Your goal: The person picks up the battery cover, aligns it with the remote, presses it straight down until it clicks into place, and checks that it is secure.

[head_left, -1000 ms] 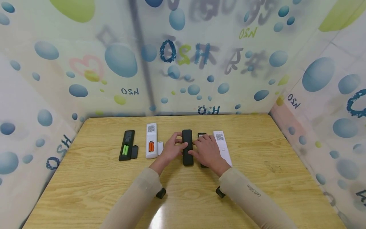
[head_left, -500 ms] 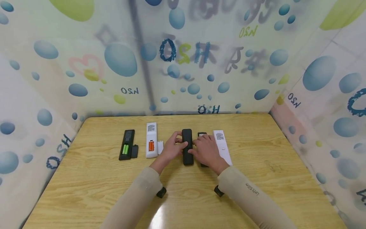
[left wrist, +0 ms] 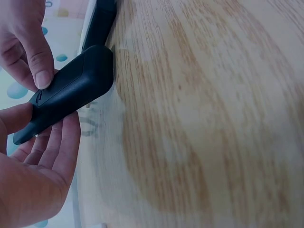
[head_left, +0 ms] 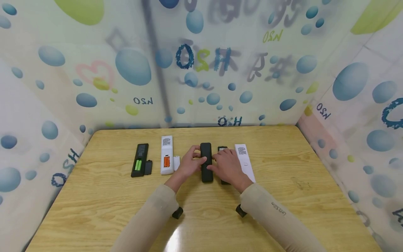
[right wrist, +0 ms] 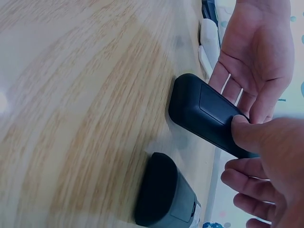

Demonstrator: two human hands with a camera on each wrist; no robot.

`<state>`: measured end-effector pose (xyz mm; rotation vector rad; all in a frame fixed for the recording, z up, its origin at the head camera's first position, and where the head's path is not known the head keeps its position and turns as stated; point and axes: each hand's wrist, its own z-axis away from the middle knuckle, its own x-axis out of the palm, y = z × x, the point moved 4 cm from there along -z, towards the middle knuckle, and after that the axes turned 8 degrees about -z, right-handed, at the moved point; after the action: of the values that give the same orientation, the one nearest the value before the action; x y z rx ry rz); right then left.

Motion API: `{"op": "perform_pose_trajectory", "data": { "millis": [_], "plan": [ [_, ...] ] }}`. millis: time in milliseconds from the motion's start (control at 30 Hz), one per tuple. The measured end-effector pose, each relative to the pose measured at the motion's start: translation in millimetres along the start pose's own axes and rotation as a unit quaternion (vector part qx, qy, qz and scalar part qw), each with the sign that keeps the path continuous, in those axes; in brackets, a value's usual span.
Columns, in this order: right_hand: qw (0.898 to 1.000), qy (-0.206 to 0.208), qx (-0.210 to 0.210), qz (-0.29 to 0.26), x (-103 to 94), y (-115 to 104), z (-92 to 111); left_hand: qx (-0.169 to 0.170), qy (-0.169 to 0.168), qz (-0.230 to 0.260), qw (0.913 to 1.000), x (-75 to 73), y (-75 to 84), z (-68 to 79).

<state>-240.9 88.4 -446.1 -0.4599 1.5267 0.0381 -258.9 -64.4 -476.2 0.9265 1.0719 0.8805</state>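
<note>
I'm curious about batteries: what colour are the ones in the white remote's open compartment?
The batteries are orange, seen best in the head view.

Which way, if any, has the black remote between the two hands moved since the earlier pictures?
No, in no visible direction: in the head view, the black remote keeps its place relative to the white remote with orange batteries.

The middle remote [head_left: 206,173] is black, the sleeves [head_left: 151,213] beige, the table [head_left: 207,224] wood-grained.

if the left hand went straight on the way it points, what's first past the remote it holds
Probably the right hand, just across the black remote that the left hand grips; depth is hard to judge.
</note>
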Motion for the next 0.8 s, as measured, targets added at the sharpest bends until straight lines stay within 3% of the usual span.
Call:
{"op": "perform_pose_trajectory", "data": {
  "millis": [300, 800],
  "plan": [
    [1.000, 0.001, -0.001, 0.011, 0.4, -2.2, -0.5, -0.002, -0.003, 0.007, 1.0000, 0.2, -1.5, 0.0],
    [0.999, -0.014, 0.041, -0.032, 0.2, -4.5, -9.3, 0.012, -0.012, -0.011, 0.9998, -1.8, 1.7, 0.1]
  ]
}}
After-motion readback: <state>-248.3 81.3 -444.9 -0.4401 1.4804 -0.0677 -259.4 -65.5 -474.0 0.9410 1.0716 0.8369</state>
